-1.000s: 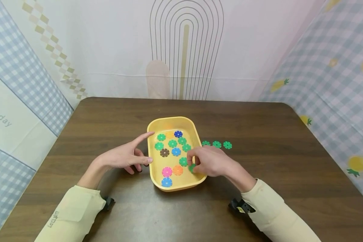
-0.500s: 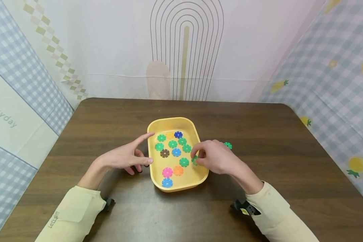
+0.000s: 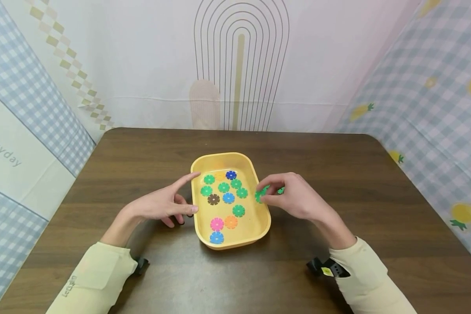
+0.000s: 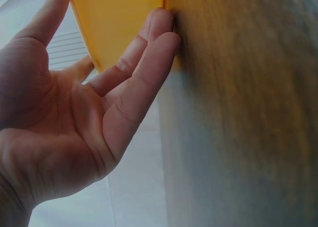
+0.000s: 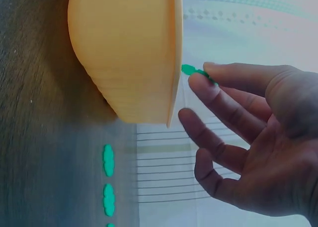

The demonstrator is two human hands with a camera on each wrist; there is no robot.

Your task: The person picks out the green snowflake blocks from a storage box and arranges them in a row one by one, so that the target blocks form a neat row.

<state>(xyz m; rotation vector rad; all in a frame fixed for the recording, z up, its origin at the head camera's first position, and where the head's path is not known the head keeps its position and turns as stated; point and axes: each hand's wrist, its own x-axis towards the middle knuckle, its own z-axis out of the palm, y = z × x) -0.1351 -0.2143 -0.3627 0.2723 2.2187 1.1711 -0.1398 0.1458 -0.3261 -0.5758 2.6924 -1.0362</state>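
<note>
In the head view my right hand [image 3: 292,198] pinches a green snowflake disc [image 3: 260,195] between thumb and forefinger, over the right rim of the yellow plastic basin [image 3: 252,226]. A second ago those fingertips were down in the basin's near right corner; now they have come up with the disc, so I judge that it is clear of the other pieces and on its way out. Six more green discs [image 3: 238,211] lie inside among the colored discs [image 3: 228,198], left of my fingers. My left hand [image 3: 162,200] has stayed at the left rim, thumb and index finger stretched apart against it. In the left wrist view its other fingers are loosely bent by the basin's outer wall, near the tabletop [image 4: 248,108]; I'd say it steadies the basin. In the right wrist view the held disc sticks out past my fingertips, just above the rim; I cannot tell whether the two touch. My remaining fingers are spread and bent, holding nothing. Below, outside the basin, two green discs and a sliver of a third [image 5: 109,199] lie in a row on the tabletop.
</note>
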